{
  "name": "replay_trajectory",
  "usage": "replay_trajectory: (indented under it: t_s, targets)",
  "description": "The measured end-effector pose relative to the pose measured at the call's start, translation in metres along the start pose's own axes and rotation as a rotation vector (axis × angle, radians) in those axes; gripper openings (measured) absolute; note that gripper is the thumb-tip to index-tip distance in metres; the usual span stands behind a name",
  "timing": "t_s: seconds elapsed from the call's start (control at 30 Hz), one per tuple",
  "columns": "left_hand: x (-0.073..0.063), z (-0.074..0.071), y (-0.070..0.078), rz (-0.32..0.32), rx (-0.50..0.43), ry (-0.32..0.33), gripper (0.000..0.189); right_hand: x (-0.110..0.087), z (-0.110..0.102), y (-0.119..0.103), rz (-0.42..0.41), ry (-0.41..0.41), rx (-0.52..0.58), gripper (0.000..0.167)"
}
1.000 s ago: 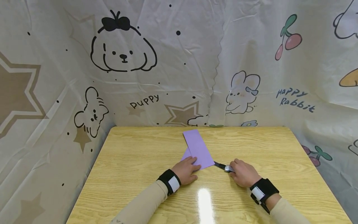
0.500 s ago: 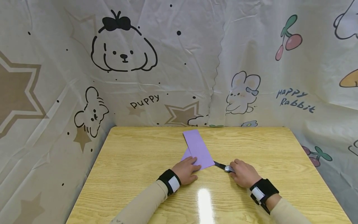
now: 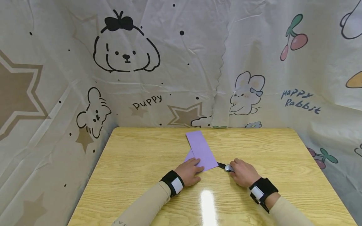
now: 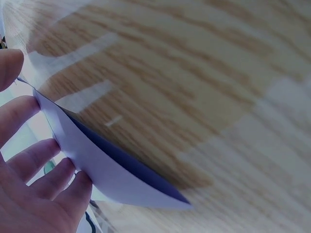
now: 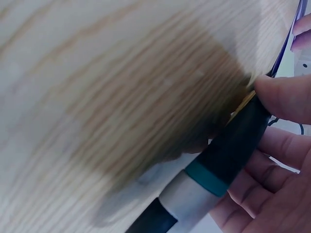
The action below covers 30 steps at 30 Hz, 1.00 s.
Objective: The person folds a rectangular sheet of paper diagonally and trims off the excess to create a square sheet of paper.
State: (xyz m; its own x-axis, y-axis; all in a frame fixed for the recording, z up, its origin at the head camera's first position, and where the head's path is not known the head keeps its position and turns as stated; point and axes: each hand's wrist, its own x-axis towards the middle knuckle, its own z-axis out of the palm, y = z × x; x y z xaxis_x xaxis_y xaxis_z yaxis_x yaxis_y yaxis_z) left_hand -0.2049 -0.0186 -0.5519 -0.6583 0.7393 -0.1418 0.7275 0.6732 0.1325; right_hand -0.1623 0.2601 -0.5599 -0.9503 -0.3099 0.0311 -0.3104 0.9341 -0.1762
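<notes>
A folded purple sheet of paper (image 3: 203,150) lies on the wooden table, one layer slanting out under another at its left side. My left hand (image 3: 188,172) rests on its lower left part with the fingers spread. In the left wrist view the paper's edge (image 4: 116,165) bows up, leaving a dark gap beneath the upper layer. My right hand (image 3: 244,172) grips a black and silver knife (image 3: 227,168) with a teal band, thumb along its dark body (image 5: 233,141). The knife's dark front end meets the paper's lower right corner; whether it is inside the fold is unclear.
The wooden table (image 3: 141,150) has a bright light reflection near its front. A printed cloth (image 3: 169,62) with cartoon animals hangs behind and around the table. Black bands (image 3: 172,183) are strapped on both wrists.
My right hand has shifted slightly left and away from me with the knife, closer to the paper. The left hand and the paper stay about where they were; the head view has moved a little.
</notes>
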Motion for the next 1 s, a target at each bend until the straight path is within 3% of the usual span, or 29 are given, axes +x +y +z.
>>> replay_trajectory:
  t_s: [0.57, 1.0]
  targets:
    - [-0.001, -0.002, -0.001, -0.009, -0.016, -0.003, 0.048, -0.005, -0.001, 0.009, -0.002, 0.027, 0.001, 0.021]
    - [-0.002, 0.000, -0.001, 0.009, -0.024, 0.007, 0.047, 0.009, 0.000, 0.000, -0.021, 0.022, -0.004, 0.022]
